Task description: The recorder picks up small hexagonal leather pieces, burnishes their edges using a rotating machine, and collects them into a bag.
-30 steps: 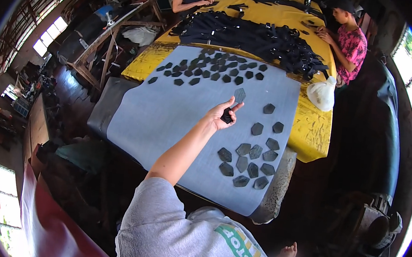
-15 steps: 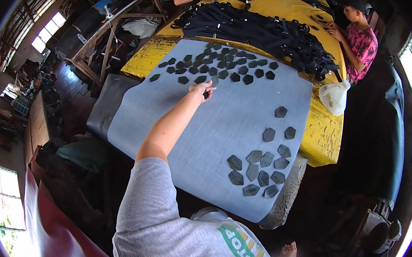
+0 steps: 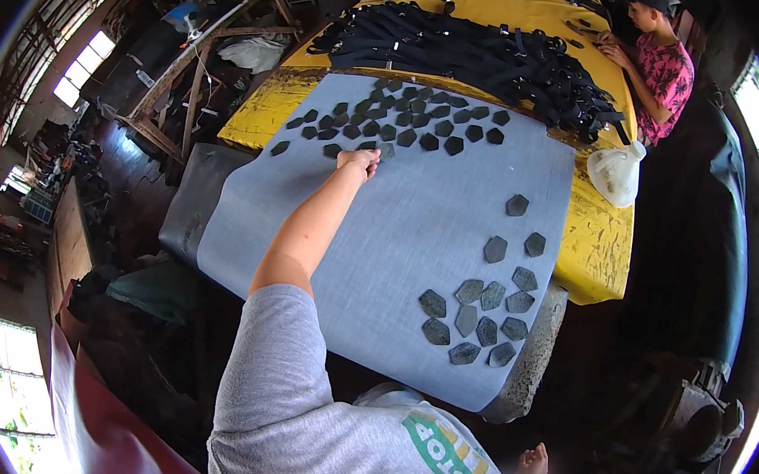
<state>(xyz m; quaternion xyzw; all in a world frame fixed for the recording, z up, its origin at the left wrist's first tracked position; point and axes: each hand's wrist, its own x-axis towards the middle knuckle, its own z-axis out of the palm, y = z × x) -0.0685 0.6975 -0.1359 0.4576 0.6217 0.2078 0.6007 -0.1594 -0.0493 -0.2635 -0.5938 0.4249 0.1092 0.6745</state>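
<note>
My left hand (image 3: 361, 162) reaches across the grey sheet (image 3: 370, 245), its fingers pinched on a small pentagon-shaped piece (image 3: 387, 152) that is paler than the ones around it. It hovers at the near edge of a crowd of dark green-black pentagon pieces (image 3: 428, 141), some touching or overlapping. More such pieces (image 3: 486, 330) lie spaced apart on the sheet's near right part. Low at the right, beside my grey shirt, my right hand (image 3: 532, 468) shows with its fingers loosely bent and apart, nothing visible in them.
Behind the sheet, a yellow-covered table (image 3: 508, 6) bears a long heap of black straps with buckles (image 3: 468, 55). A whitish plastic container (image 3: 616, 175) stands at its right edge. Two people work at the far side, one in a pink patterned shirt (image 3: 665, 86). A wooden frame (image 3: 196, 85) stands left.
My left hand has drawn slightly left and nearer with the pale piece, its fingers curled tighter. The far left person's arm has moved right. The near right pieces lie as before.
</note>
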